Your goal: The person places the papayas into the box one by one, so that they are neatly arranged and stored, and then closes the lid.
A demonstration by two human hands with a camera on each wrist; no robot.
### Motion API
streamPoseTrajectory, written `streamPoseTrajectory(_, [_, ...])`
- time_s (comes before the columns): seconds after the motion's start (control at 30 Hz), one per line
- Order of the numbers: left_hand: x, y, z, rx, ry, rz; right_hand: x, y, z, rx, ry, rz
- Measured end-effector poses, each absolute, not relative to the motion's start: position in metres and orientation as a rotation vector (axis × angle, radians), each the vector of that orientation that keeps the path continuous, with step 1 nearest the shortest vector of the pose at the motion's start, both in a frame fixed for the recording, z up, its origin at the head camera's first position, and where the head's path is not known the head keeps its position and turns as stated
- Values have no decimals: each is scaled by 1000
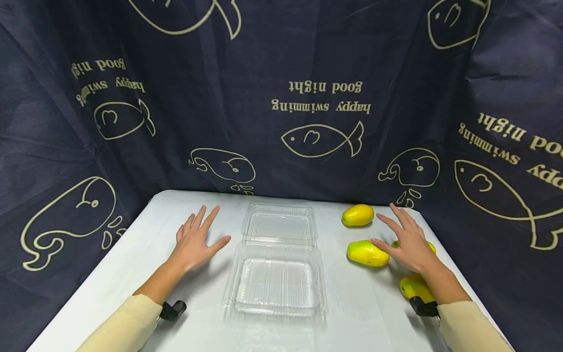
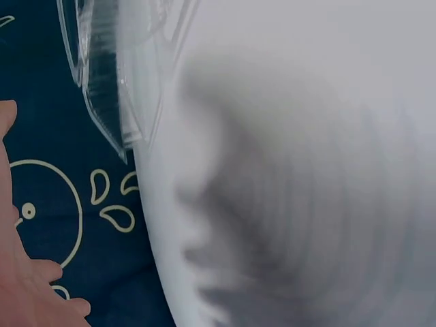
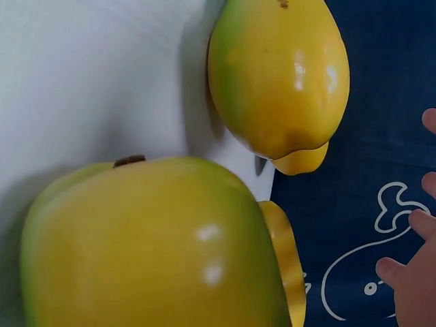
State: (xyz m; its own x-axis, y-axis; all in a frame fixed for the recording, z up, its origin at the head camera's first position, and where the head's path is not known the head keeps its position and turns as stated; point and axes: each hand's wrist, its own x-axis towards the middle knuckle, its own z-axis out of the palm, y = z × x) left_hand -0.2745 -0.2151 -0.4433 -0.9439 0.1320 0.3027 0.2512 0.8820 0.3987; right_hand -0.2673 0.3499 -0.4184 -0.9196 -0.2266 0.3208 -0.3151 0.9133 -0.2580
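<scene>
My left hand (image 1: 195,244) is held with fingers spread above the table, left of a clear plastic clamshell box (image 1: 277,283). The box lies with its lid (image 1: 280,222) folded back toward the far edge. Over on the right, my right hand (image 1: 409,244) hovers with spread fingers above several yellow-green papayas. One papaya (image 1: 368,253) lies by its thumb and another (image 1: 358,215) farther back. A third papaya (image 1: 415,287) is under the wrist; one more is mostly hidden by the hand. Neither hand holds anything. In the right wrist view, a papaya (image 3: 150,252) looms close.
A white table (image 1: 343,318) carries everything. Behind it and at both sides hangs a dark blue curtain (image 1: 246,98) with printed fish and lettering. Each wrist bears a small black camera, such as the left one (image 1: 173,310).
</scene>
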Motion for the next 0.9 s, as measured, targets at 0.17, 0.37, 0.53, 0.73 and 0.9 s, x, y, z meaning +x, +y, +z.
streamPoseTrajectory(0.17, [-265,-208,-443,-298,-2778,-719,-265,348,-420,416,-2778,528])
streamPoseTrajectory(0.37, [-258,-202,-447,-314,-2750,-859,-260,346,-421,407,-2808,628])
streamPoseTrajectory(0.53, [-252,-198,-449,-338,-2720,-1000,-258,343,-423,379,-2828,691])
streamPoseTrajectory(0.73, [-244,-192,-450,-349,-2707,-1176,-255,341,-426,357,-2836,742])
streamPoseTrajectory(0.9, [-239,-188,-450,-306,-2723,-1382,-254,339,-430,355,-2823,803])
